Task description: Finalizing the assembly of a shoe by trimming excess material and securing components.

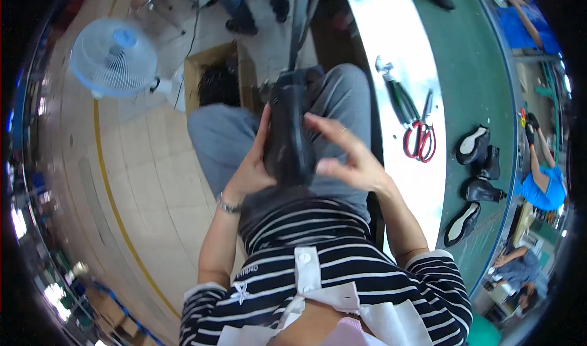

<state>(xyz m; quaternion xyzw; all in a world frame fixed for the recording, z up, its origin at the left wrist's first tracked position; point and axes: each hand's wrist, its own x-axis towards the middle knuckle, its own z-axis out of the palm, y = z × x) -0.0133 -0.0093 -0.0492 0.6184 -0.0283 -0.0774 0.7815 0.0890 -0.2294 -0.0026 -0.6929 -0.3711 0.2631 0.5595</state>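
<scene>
A black shoe [289, 132] lies lengthwise over the person's lap, above the grey trousers [223, 139], its far end pointing away from the body. The left hand [252, 168] grips its left side, palm against the shoe and thumb lying up along its edge, with a metal bracelet [228, 206] on that wrist. The right hand [348, 156] rests on the shoe's right side with fingers spread and only loosely curled, fingertips touching the top surface rather than clamping it. Just beyond the knees, on the tiled floor, stands an open cardboard box [215, 70] with dark material inside, and farther left a white floor fan [114, 57]. To the right runs a pale workbench [397, 34], where red-handled scissors [420, 139] lie beside a green-handled tool [398, 98]. Farther right, on a green belt [474, 58], several more black shoes [476, 181] are lined up, some showing pale insoles.
</scene>
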